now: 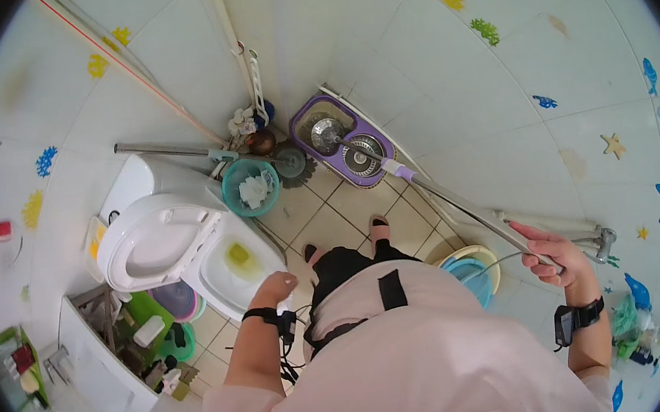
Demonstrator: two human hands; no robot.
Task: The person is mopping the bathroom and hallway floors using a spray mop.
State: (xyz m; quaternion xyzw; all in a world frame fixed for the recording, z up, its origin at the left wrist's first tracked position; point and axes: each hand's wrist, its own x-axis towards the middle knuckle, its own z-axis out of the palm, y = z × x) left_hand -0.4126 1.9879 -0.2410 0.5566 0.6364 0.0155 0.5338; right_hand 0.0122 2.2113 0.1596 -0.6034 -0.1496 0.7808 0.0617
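Note:
My right hand [551, 253] is closed round the upper end of a silver mop handle [475, 211], with the index finger laid along it. The handle slants down to the far middle. At its lower end, the mop [329, 135] rests in one round well of a purple spin-mop bucket [306, 109]. Next to that well is a metal wringing basket [363, 156]. My left hand [276, 286] hangs beside the front of the toilet bowl, away from the mop; its fingers are hidden by the angle. A black strap with a small device sits on each wrist.
A white toilet [263, 293] with its lid up stands at left. Beyond it are a teal waste bin [235, 203], a dark floor drain mat and a second pole [171, 149]. Blue and cream basins [493, 253] stand by the right wall. An open cabinet [105, 366] is at lower left.

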